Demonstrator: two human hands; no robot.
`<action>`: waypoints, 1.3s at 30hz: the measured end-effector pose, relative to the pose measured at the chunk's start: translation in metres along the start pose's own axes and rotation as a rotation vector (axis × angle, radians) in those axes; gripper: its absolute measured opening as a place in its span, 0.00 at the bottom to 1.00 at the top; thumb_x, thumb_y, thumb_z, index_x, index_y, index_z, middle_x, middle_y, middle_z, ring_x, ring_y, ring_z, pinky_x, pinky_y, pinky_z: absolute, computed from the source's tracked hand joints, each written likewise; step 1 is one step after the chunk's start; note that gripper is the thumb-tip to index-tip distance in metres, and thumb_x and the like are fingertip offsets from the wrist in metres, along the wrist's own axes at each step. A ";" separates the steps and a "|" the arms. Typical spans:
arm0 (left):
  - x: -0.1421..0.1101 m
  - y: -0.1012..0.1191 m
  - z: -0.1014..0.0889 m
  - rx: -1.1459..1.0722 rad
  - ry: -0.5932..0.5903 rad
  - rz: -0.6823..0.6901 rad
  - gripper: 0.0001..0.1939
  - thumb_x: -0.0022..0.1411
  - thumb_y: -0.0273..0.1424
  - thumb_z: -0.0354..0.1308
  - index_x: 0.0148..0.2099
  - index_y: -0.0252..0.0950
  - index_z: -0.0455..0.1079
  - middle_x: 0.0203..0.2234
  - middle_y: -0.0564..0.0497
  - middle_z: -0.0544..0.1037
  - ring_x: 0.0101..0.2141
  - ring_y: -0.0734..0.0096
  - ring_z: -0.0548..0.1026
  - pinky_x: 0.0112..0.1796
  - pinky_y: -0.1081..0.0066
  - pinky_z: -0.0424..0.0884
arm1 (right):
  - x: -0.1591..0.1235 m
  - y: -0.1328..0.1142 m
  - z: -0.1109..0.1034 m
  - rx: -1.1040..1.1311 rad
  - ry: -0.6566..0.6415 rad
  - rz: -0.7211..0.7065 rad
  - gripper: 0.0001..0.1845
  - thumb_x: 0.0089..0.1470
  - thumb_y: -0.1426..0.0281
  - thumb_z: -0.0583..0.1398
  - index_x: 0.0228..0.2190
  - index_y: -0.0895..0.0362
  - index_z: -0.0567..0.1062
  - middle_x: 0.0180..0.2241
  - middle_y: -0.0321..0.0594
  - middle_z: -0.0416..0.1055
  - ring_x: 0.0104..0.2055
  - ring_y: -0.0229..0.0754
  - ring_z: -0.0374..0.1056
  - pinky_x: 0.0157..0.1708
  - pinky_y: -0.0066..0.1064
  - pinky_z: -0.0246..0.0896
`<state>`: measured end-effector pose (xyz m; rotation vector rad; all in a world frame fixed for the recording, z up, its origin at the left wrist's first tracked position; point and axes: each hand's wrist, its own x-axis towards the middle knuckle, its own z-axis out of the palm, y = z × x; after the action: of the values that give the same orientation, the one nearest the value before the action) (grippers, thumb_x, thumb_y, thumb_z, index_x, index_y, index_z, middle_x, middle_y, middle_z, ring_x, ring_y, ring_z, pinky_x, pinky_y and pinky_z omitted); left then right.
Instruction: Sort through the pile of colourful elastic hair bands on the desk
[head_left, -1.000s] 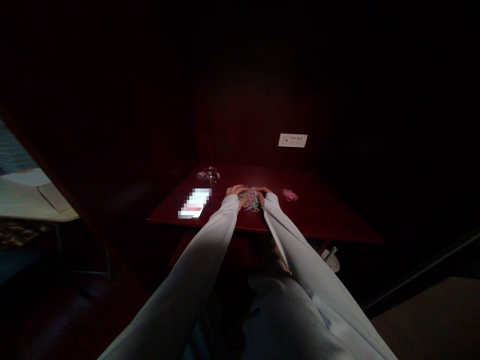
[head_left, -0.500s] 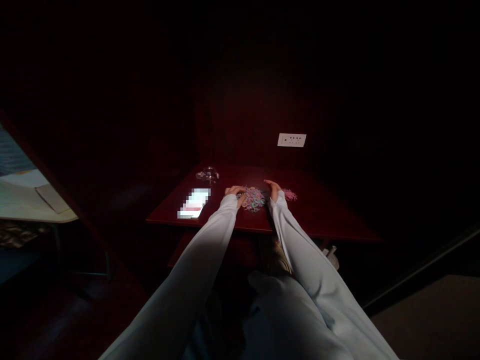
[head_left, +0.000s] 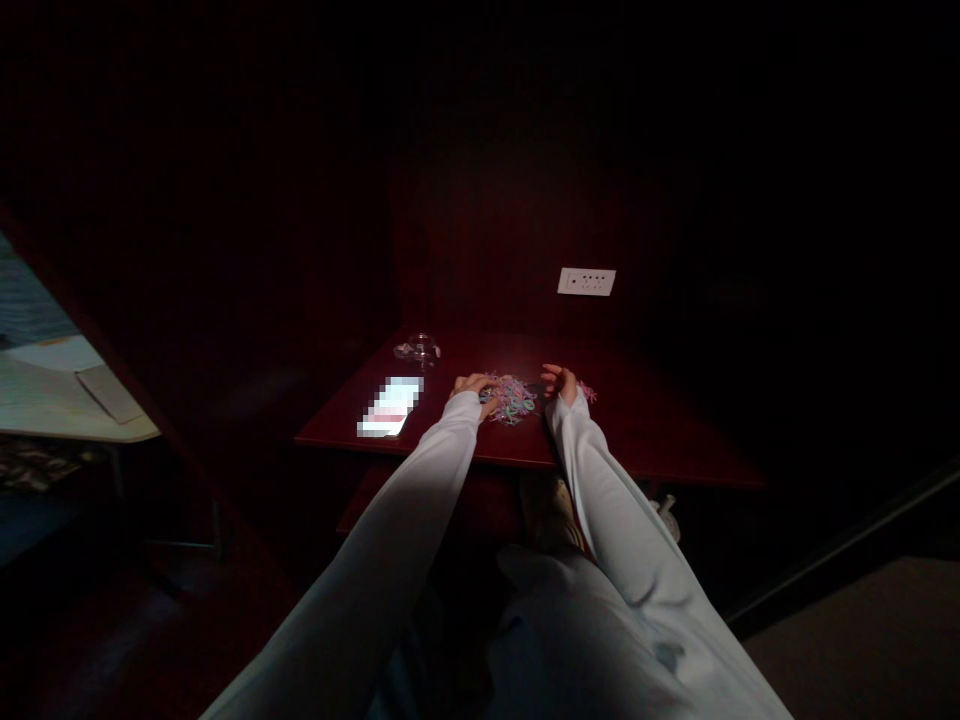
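Note:
A loose pile of small, many-coloured elastic bands (head_left: 511, 398) lies on the dark red desk (head_left: 450, 440). At its left edge rests my left hand (head_left: 472, 390), its fingers stretched over the bands and the thumb apart; nothing is visibly held. Just right of the pile, my right hand (head_left: 561, 384) is raised a little, with fingers loosely bent and spread and no band seen in them. A smaller heap of pink bands (head_left: 589, 394) shows beyond the right wrist, partly hidden by that hand and sleeve.
A phone (head_left: 391, 406) with a bright, pixelated screen lies to the left. Behind it stands a clear round container (head_left: 421, 348). A white wall socket (head_left: 586, 282) is on the back panel. Far left, past a partition, is another table (head_left: 67, 410) with papers.
My right hand has shifted right, away from the pile, and its fingers have curled more. It now covers more of the pink heap. My left hand stays at the pile's left edge.

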<state>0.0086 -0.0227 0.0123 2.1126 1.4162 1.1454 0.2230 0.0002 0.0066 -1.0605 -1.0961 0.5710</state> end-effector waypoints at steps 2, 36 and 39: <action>0.002 -0.004 0.000 0.009 -0.023 0.001 0.14 0.54 0.30 0.70 0.45 0.46 0.82 0.53 0.51 0.80 0.54 0.54 0.70 0.57 0.58 0.70 | -0.004 -0.003 0.010 -0.029 0.028 0.037 0.37 0.60 0.41 0.45 0.32 0.56 0.81 0.29 0.45 0.78 0.27 0.43 0.70 0.31 0.35 0.67; 0.006 0.006 0.000 -0.396 0.279 -0.259 0.08 0.57 0.24 0.62 0.30 0.39 0.67 0.23 0.58 0.73 0.28 0.75 0.75 0.34 0.77 0.74 | -0.022 -0.012 0.013 -0.306 -0.109 -0.063 0.31 0.64 0.46 0.47 0.28 0.50 0.80 0.38 0.41 0.81 0.50 0.51 0.73 0.60 0.48 0.62; 0.006 0.008 -0.002 -0.453 0.283 -0.258 0.09 0.58 0.23 0.63 0.31 0.39 0.66 0.26 0.55 0.77 0.31 0.75 0.78 0.35 0.77 0.74 | -0.021 -0.010 0.013 -0.303 -0.113 -0.064 0.30 0.64 0.46 0.48 0.28 0.49 0.80 0.38 0.41 0.81 0.50 0.51 0.73 0.61 0.48 0.61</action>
<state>0.0128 -0.0211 0.0209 1.4601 1.3354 1.5270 0.2020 -0.0159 0.0075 -1.2608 -1.3403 0.4258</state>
